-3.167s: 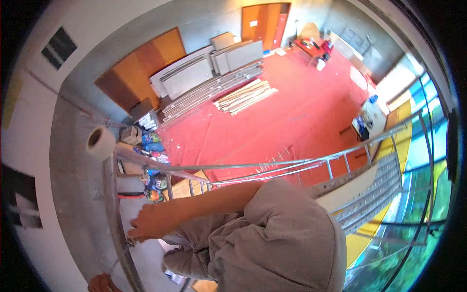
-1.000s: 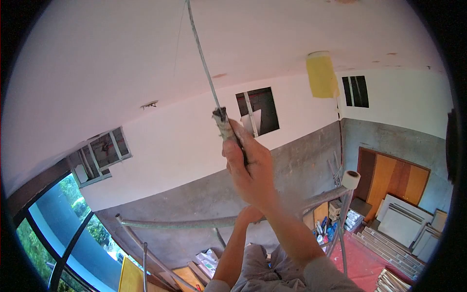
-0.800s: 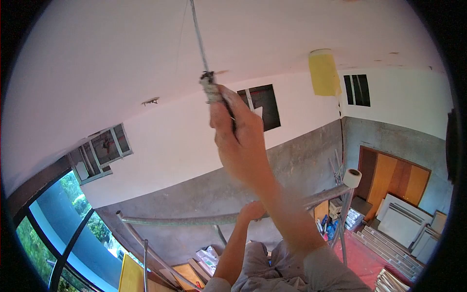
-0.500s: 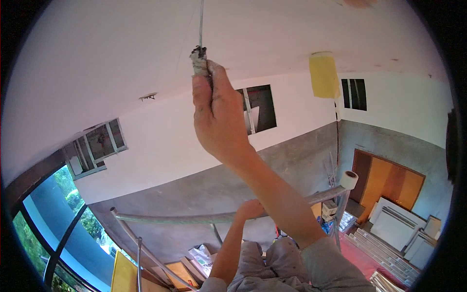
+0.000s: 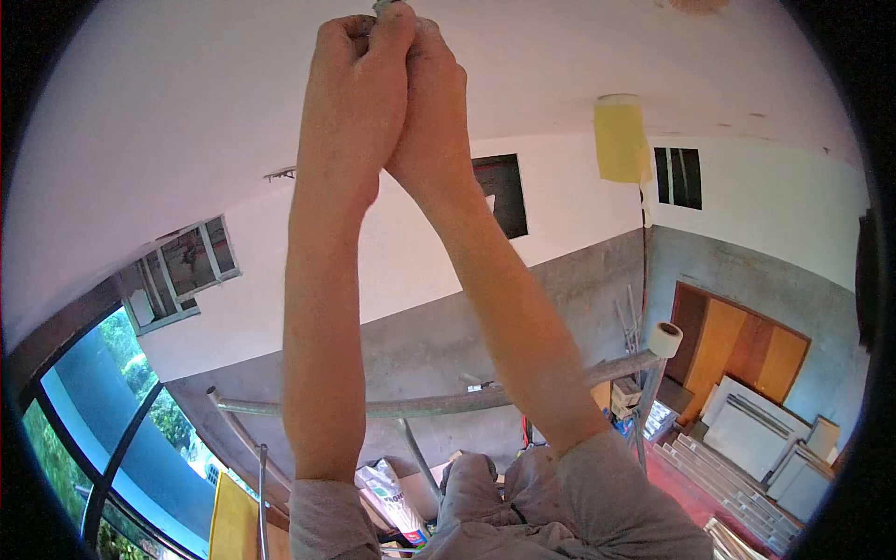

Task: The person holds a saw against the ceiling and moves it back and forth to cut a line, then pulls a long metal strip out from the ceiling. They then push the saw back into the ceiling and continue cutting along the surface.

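Observation:
Both my hands are raised together against the pale ceiling (image 5: pixel 205 75) at the top of the head view. My left hand (image 5: pixel 355 89) is closed, its fingers curled and its thumb up against the right one. My right hand (image 5: pixel 434 107) is also closed, pressed side by side with the left. Just above the thumbs shows the tip of a rough greyish-white stub (image 5: pixel 387 5); the rest of it is hidden in the fingers. The thin rod seen above it earlier is out of sight.
A metal rail (image 5: pixel 429 404) crosses in front of me, with a tape roll (image 5: pixel 665 340) on its right post. A yellow sleeve (image 5: pixel 620 140) hangs from the ceiling. Below lie a white bag (image 5: pixel 392 499) and stacked panels (image 5: pixel 747 429). Large windows (image 5: pixel 121 439) are at left.
My left hand has left the rail and risen to join the right. My right hand has moved up with the stub, which is now mostly covered.

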`<state>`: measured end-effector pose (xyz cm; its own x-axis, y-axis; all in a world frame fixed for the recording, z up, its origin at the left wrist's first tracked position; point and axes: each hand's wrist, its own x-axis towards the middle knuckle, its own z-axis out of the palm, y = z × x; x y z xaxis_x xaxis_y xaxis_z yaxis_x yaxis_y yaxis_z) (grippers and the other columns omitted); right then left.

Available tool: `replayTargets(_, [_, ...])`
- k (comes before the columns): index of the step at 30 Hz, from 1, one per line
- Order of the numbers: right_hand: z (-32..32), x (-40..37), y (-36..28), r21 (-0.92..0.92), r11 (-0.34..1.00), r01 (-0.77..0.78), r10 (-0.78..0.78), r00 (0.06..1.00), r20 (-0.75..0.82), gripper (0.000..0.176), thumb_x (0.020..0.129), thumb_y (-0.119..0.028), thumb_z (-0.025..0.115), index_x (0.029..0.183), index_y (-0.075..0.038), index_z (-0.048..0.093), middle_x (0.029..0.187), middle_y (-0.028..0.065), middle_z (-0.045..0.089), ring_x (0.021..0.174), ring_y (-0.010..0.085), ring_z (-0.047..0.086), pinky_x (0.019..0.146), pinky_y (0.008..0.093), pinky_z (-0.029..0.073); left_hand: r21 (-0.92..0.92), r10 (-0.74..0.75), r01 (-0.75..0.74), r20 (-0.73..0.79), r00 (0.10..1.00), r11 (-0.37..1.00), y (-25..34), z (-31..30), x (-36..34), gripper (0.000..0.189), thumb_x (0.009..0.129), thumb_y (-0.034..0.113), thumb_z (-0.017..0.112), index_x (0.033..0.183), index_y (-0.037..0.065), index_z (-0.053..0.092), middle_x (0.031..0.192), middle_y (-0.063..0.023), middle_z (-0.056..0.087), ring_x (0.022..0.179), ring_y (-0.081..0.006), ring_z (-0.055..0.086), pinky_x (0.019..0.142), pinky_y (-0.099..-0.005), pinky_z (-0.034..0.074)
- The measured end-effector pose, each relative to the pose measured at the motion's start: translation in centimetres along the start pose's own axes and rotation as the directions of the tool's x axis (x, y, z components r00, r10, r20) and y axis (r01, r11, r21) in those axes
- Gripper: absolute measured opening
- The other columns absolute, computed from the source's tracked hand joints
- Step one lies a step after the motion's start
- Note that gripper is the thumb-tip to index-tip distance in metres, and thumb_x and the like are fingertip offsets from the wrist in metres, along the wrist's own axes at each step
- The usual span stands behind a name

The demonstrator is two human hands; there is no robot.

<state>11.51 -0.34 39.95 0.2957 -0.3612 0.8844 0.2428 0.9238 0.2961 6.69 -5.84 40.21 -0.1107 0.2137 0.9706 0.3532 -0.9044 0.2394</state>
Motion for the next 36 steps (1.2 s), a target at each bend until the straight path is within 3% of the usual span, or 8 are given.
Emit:
replayTargets(9, [-0.5, -2.5, -1.9, -0.024, 0.943, -0.331, 0.331, 0.943, 0.012, 0.026, 0.082, -0.010, 0.068, 0.097, 0.005, 0.052, 0.084, 0.0192, 0.065, 0.080, 0.0296, 0.067, 0.071, 0.0367, 0.053, -0.079, -0.076, 0.087, 0.139, 0.987, 0.993, -1.6, -0.9, 0.0, 0.042, 0.096, 0.036, 0.050, 0.110, -0.002, 0.062, 0.093, -0.0153, 0.066, 0.087, -0.0257, 0.064, 0.080, -0.0383, 0.049])
replayTargets(15, [0.3, 0.1, 0.2, -0.105, 0.988, -0.115, 0.127, 0.985, 0.114, 0.027, 0.092, -0.011, 0.056, 0.106, 0.008, 0.044, 0.086, 0.0273, 0.064, 0.078, 0.0377, 0.068, 0.063, 0.0408, 0.054, -0.027, -0.043, 0.049, 0.202, 0.978, 0.998, -0.5, -1.3, 1.8, 0.041, 0.097, 0.037, 0.051, 0.115, 0.000, 0.061, 0.096, -0.0128, 0.066, 0.086, -0.0180, 0.063, 0.076, -0.0327, 0.050])
replayTargets(16, [0.9, 1.2, -0.3, -0.113, 0.960, -0.255, 0.261, 0.965, 0.036, 0.022, 0.093, -0.020, 0.054, 0.096, 0.002, 0.049, 0.074, 0.0198, 0.064, 0.066, 0.0332, 0.066, 0.057, 0.0397, 0.051, -0.013, -0.096, 0.103, 0.253, 0.963, 0.995, 1.5, -1.8, 2.2, 0.043, 0.098, 0.036, 0.049, 0.118, -0.001, 0.060, 0.097, -0.0156, 0.067, 0.086, -0.0191, 0.063, 0.076, -0.0327, 0.050])
replayTargets(19, [0.5, -0.5, -0.6, -0.067, 0.957, -0.281, 0.282, 0.959, 0.012, 0.026, 0.081, -0.010, 0.067, 0.098, 0.004, 0.052, 0.084, 0.0228, 0.064, 0.082, 0.0382, 0.066, 0.072, 0.0407, 0.051, -0.121, -0.092, 0.125, 0.248, 0.964, 0.985, -0.9, -1.5, 2.0, 0.043, 0.097, 0.037, 0.051, 0.116, 0.000, 0.061, 0.096, -0.0132, 0.066, 0.087, -0.0186, 0.063, 0.077, -0.0327, 0.050])
replayTargets(23, [-0.1, -3.4, -0.6, -0.109, 0.979, -0.169, 0.169, 0.986, -0.010, 0.026, 0.084, -0.010, 0.065, 0.100, 0.005, 0.050, 0.085, 0.0228, 0.065, 0.081, 0.0361, 0.067, 0.071, 0.0415, 0.052, -0.058, -0.093, 0.095, 0.038, 0.995, 0.994, -2.5, -0.4, -1.2, 0.043, 0.097, 0.039, 0.052, 0.113, 0.000, 0.062, 0.095, -0.0114, 0.067, 0.085, -0.0189, 0.065, 0.076, -0.0325, 0.052])
replayTargets(27, [0.8, 0.2, -0.2, -0.091, 0.976, -0.200, 0.205, 0.977, 0.050, 0.027, 0.089, -0.015, 0.058, 0.102, 0.006, 0.047, 0.087, 0.0279, 0.065, 0.083, 0.0421, 0.066, 0.066, 0.0441, 0.052, -0.130, -0.026, 0.055, 0.213, 0.977, 0.990, -2.9, -1.5, 3.6, 0.047, 0.096, 0.041, 0.052, 0.118, 0.000, 0.061, 0.100, -0.0140, 0.068, 0.090, -0.0214, 0.065, 0.081, -0.0343, 0.051])
replayTargets(28, [1.1, 1.2, -0.2, -0.080, 0.964, -0.254, 0.259, 0.965, 0.051, 0.027, 0.089, -0.016, 0.058, 0.101, 0.006, 0.048, 0.087, 0.0286, 0.064, 0.083, 0.0432, 0.066, 0.065, 0.0443, 0.051, -0.040, -0.251, 0.265, 0.210, 0.945, 0.963, 3.4, -1.6, 2.3, 0.038, 0.099, 0.029, 0.047, 0.108, -0.004, 0.062, 0.092, -0.0161, 0.066, 0.080, -0.0206, 0.060, 0.075, -0.0342, 0.048])
replayTargets(36, [-0.3, -3.4, -0.5, -0.136, 0.986, -0.092, 0.101, 0.993, 0.058, 0.026, 0.088, -0.010, 0.061, 0.102, 0.006, 0.046, 0.086, 0.0257, 0.066, 0.083, 0.0398, 0.068, 0.067, 0.0419, 0.054, 0.097, 0.069, -0.075, 0.067, 0.995, 0.992, -3.7, -1.3, 0.1, 0.048, 0.096, 0.043, 0.051, 0.110, -0.001, 0.063, 0.094, -0.0145, 0.068, 0.084, -0.0232, 0.066, 0.081, -0.0367, 0.051])
